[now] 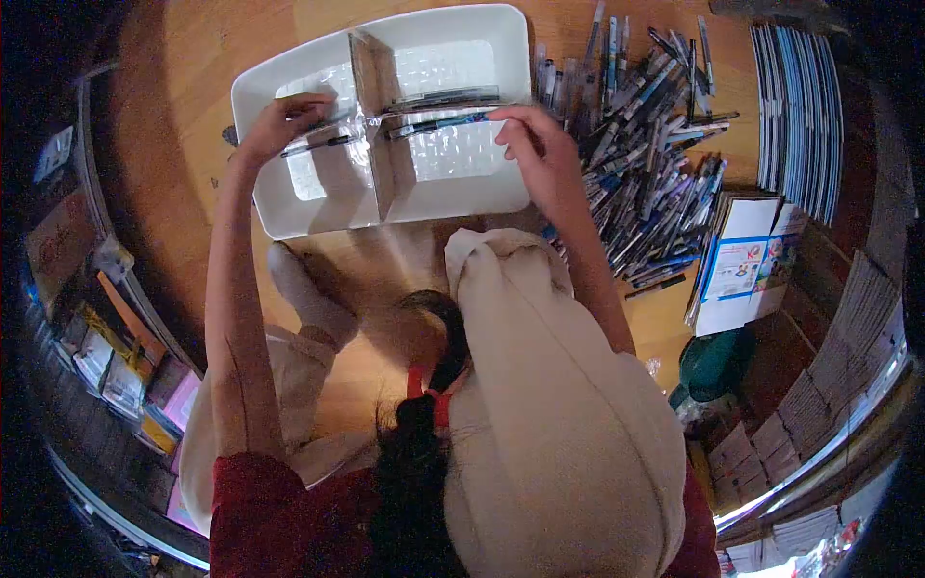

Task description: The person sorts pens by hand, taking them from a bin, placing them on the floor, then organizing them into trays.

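A white tray (247, 89) lies on the floor, with a brown divider (377, 144) running front to back. Dark pens lie crosswise near its middle, one pen (323, 145) left of the divider and another pen (438, 125) right of it. My left hand (289, 123) is over the left half, fingers bent together above the left pen; what they hold is hidden. At the tray's right side, my right hand (541, 159) has its fingers curled at the right pen's end, index fingertip against it.
Right of the tray, a large heap of pens (650, 154) is spread on the wooden floor (164, 125). Beyond it stand a stack of thin booklets (798, 120) and a white printed packet (742, 270). My bent legs (549, 385) are in front, and assorted packets (120, 376) lie left.
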A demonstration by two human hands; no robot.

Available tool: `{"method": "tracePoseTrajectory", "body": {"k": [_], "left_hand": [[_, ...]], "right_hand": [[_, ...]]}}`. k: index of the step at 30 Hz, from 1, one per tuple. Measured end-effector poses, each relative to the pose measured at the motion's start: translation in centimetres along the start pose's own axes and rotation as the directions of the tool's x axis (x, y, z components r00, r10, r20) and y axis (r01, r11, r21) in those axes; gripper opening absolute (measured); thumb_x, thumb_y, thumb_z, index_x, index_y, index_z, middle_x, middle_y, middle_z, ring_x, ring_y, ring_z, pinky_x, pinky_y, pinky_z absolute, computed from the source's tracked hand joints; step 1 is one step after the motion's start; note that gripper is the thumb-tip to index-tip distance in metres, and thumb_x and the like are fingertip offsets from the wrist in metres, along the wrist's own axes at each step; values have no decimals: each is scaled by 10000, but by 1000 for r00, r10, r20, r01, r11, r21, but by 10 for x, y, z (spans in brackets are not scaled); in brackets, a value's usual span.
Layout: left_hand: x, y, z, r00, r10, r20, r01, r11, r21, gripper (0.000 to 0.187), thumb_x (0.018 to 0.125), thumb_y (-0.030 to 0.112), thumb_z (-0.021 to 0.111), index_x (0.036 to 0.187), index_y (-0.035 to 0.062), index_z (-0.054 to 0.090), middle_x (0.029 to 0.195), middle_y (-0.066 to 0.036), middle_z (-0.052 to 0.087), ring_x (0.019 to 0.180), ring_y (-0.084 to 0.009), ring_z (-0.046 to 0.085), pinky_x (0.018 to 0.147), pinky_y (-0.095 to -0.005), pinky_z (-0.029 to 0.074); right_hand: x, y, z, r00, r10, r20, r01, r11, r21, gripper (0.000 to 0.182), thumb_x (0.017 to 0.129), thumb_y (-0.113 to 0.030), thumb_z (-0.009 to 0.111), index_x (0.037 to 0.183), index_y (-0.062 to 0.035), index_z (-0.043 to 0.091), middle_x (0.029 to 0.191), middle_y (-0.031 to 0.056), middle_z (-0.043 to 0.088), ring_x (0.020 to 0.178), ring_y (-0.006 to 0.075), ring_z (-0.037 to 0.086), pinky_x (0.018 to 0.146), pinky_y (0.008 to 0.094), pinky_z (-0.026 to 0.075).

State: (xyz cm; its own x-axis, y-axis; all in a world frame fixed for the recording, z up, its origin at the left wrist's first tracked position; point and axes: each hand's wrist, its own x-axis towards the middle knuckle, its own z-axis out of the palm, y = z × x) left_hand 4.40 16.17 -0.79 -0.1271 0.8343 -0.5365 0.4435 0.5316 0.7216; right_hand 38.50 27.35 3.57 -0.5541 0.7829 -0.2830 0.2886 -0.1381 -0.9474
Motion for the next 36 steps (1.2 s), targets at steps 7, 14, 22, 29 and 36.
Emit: {"method": "tracePoseTrajectory", "body": {"k": [7, 14, 22, 29, 36], "left_hand": [[5, -17, 0, 990, -119, 76, 117, 993, 35, 274, 859, 256, 523, 1026, 65, 626, 990, -68, 626, 932, -150, 556, 870, -283, 410], [-4, 4, 2, 992, -117, -50, 124, 977, 173, 306, 852, 311, 528, 1004, 66, 632, 971, -92, 635, 911, -193, 586, 830, -304, 434], [-8, 0, 11, 956, 44, -289, 15, 980, 199, 216, 843, 180, 496, 953, 49, 627, 910, -122, 641, 838, -233, 610, 762, -321, 455], [-14, 17, 17, 931, 1, -364, 62, 985, 162, 222, 858, 169, 492, 958, 11, 611, 909, -130, 641, 851, -228, 617, 758, -314, 458], [-13, 10, 20, 930, -4, -368, 42, 994, 97, 220, 862, 189, 492, 962, 39, 617, 884, -120, 645, 830, -219, 622, 737, -316, 464]], "right_hand": [[16, 14, -38, 964, -69, -258, 37, 991, -126, 153, 852, -124, 482, 918, -57, 603, 761, 101, 616, 699, 164, 589, 644, 281, 455], [35, 32, -57, 949, -69, -307, -204, 610, -766, 288, 781, -315, 587, 947, -80, 599, 839, 126, 632, 780, 263, 613, 674, 354, 468], [31, 39, -34, 974, -23, -224, -190, 447, -874, 397, 686, -426, 639, 909, -101, 583, 867, 126, 621, 796, 310, 606, 655, 416, 476], [32, 37, -35, 968, 85, -237, -251, 367, -896, 392, 696, -419, 631, 929, -106, 590, 902, 124, 618, 810, 299, 610, 664, 421, 489], [35, 50, -24, 969, -33, -246, -227, 289, -930, 389, 738, -381, 601, 942, -50, 580, 901, 166, 607, 810, 321, 605, 676, 431, 493]]}}
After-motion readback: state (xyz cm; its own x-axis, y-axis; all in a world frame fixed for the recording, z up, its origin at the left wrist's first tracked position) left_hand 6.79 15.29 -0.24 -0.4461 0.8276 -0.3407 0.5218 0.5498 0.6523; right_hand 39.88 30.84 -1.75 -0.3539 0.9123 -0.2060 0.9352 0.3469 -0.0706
